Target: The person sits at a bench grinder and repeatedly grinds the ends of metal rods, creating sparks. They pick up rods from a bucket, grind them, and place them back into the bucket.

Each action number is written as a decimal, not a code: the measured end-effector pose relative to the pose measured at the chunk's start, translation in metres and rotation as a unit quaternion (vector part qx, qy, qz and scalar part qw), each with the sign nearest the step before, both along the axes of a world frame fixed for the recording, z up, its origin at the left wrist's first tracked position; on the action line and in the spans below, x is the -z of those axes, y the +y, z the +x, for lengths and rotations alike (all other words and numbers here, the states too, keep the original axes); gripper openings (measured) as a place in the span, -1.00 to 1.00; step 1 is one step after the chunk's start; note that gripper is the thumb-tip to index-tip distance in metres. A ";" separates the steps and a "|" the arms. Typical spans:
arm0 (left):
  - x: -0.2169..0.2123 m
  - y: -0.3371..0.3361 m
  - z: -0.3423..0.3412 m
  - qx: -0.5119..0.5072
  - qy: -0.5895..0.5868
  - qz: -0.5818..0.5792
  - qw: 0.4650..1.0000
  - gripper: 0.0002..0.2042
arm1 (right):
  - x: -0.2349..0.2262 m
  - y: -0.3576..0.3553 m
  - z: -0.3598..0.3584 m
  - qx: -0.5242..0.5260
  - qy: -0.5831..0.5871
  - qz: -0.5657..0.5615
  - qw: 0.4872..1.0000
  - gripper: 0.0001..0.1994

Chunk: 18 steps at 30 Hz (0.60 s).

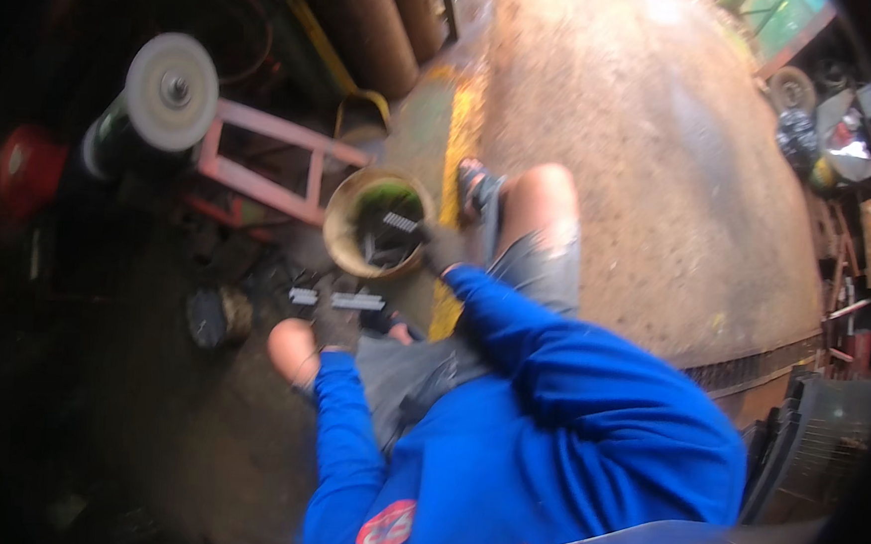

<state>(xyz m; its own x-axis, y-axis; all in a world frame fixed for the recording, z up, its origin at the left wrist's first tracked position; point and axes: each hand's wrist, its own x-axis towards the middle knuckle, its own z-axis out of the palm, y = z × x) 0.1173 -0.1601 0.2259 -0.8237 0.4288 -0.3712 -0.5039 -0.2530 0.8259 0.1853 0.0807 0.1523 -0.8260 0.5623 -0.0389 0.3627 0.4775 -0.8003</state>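
Observation:
My right hand (444, 250), in a dark glove, reaches over the right rim of a round tan bucket (338, 228). From its fingers a short light metal strip with a row of marks or teeth (400, 223) sticks out above the bucket. Inside the bucket are something green (388, 193) and several dark flat pieces (385, 251). My left hand (325, 323), dark-gloved and blurred against the dark floor, is closed below the bucket. A similar light strip (357, 301) shows there, its middle covered by what looks like my fingers.
A grinding machine with a pale round wheel (172, 91) stands at the upper left beside a pinkish metal frame (274, 133). Large brown cylinders (366, 28) stand beyond it. A short round block (218, 317) lies left of my knee. Scrap and wheels (794, 89) line the far right.

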 end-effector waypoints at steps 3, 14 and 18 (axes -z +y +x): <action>-0.016 -0.009 0.003 -0.123 -0.092 0.005 0.988 -0.64 | -0.024 -0.001 -0.013 0.041 -0.113 0.021 0.993 -0.75; -0.011 -0.005 0.008 -0.127 -0.099 -0.018 0.987 -0.65 | -0.056 0.010 -0.003 0.007 -0.052 0.083 0.995 -0.80; -0.021 0.006 0.014 -0.112 -0.084 -0.021 0.990 -0.59 | 0.025 0.015 0.002 -0.026 -0.311 0.053 0.949 -0.74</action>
